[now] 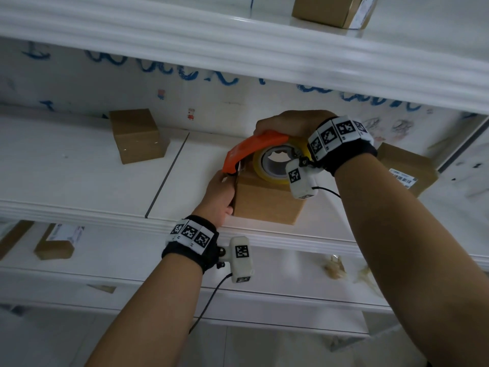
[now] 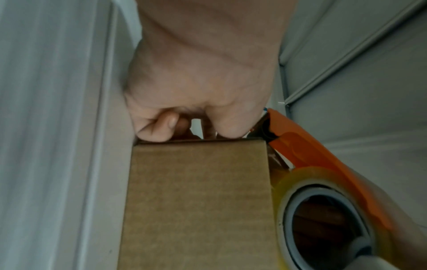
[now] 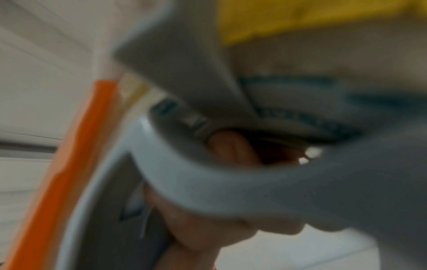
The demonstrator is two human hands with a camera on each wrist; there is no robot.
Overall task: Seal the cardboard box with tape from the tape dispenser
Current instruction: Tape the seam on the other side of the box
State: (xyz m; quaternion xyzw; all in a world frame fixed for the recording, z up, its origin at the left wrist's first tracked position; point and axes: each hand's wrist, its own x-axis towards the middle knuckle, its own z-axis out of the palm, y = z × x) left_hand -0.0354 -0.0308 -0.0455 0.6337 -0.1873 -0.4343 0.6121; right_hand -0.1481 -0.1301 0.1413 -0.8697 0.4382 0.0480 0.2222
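My right hand is curled round the dispenser, gripping it from above; in the right wrist view my fingers show through its grey frame, though that picture is badly blurred. The dispenser has an orange curved guard and carries one yellowish roll on a grey hub, and it sits on top of the box, its orange nose at the box's 9 o'clock edge. My left hand presses against that same left side of the box, fingers curled in at the top edge right beside the orange nose; whether they pinch tape there I cannot tell.

The box is plain brown cardboard, small and squarish, standing near the front lip of the white shelf.

Counting boxes in the head view: one under my hands, one on the same shelf at 10 o'clock, one with a label at 3 o'clock, one on the shelf above at 12 o'clock, and one on the shelf below at 8 o'clock. Five in all, one dispenser, one roll.
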